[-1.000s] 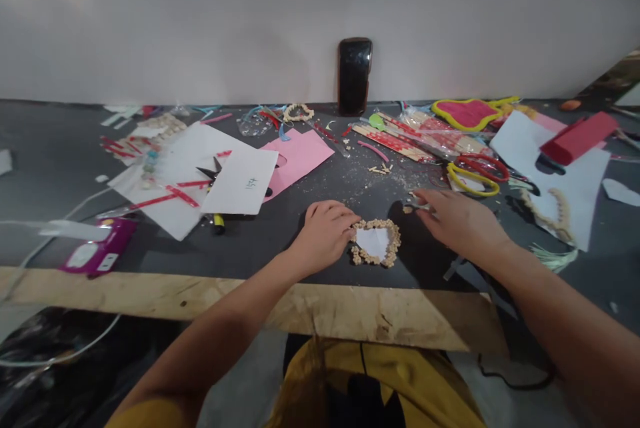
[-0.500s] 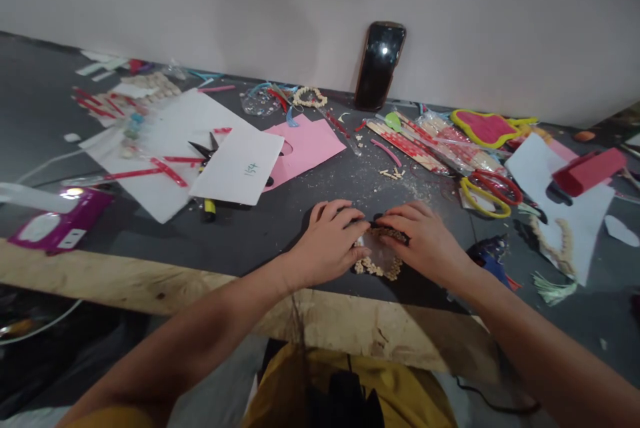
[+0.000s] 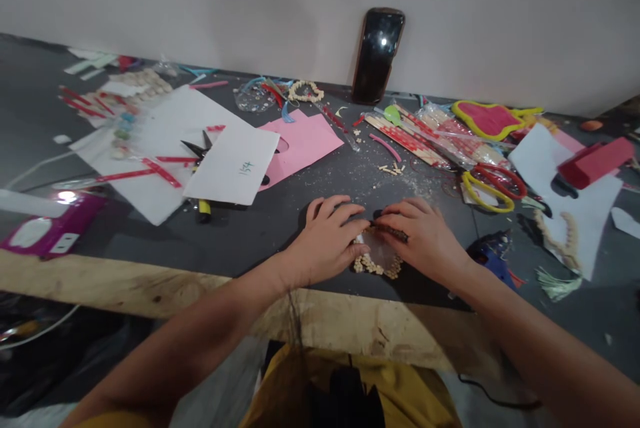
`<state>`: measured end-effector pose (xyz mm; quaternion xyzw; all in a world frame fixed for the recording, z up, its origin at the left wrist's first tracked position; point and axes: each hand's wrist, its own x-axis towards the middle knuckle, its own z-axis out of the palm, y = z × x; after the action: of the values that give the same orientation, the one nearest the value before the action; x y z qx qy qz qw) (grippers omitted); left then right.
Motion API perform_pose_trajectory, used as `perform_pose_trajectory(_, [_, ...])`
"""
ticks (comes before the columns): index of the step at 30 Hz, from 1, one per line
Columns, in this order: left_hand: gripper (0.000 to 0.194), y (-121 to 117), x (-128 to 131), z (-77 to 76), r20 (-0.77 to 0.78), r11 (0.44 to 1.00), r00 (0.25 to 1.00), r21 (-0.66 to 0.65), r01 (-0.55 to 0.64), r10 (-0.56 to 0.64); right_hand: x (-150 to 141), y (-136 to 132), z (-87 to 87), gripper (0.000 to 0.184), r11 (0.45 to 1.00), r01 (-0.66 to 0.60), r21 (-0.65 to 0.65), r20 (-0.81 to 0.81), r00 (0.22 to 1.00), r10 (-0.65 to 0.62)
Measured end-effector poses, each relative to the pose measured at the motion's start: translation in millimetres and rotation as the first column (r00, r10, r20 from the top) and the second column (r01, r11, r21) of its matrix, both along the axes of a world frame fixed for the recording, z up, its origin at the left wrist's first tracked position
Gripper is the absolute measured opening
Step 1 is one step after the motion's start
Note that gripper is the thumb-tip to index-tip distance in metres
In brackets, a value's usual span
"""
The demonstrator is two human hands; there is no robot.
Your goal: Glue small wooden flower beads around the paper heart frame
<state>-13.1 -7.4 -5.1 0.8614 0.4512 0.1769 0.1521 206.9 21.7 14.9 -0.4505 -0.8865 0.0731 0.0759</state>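
Note:
On the dark tabletop in front of me lies a small frame of light wooden bits (image 3: pixel 377 270), with a pale sheet in its middle. My left hand (image 3: pixel 330 238) grips its left edge, the thumb low and the fingertips at the top. Curled over its upper right edge is my right hand (image 3: pixel 420 236), fingers closed. The two sets of fingertips almost meet at the top, covering much of the frame. Any small piece between them is hidden. A blue tool (image 3: pixel 493 256), partly behind my right forearm, lies to the right.
A phone (image 3: pixel 379 55) leans against the wall. White paper (image 3: pixel 233 165), pink paper (image 3: pixel 305 141) and a purple box (image 3: pixel 53 225) lie left. Scissors (image 3: pixel 487 191), patterned sticks (image 3: pixel 400 138) and a red block (image 3: pixel 595 163) lie right. The table has a wooden front edge (image 3: pixel 150 288).
My right hand has moved left from beside the frame onto its upper right edge. My left hand stays at the left edge. The view has tilted, and the blue tool has come into sight.

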Motion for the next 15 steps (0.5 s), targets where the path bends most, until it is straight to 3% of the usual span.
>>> perform_pose_trajectory(6, [0.022, 2.6, -4.0, 3.7, -0.006, 0.992, 0.993, -0.027, -0.121, 0.121, 0.0, -0.5, 0.3, 0.018, 1.000, -0.008, 0.006, -0.006, 1.000, 0.008])
perform_pose_trajectory(15, [0.021, 0.1, -1.6, 0.2, -0.008, 0.995, 0.996, -0.033, -0.090, 0.090, 0.3, -1.8, -0.6, 0.019, 1.000, -0.012, 0.024, -0.017, 1.000, 0.012])
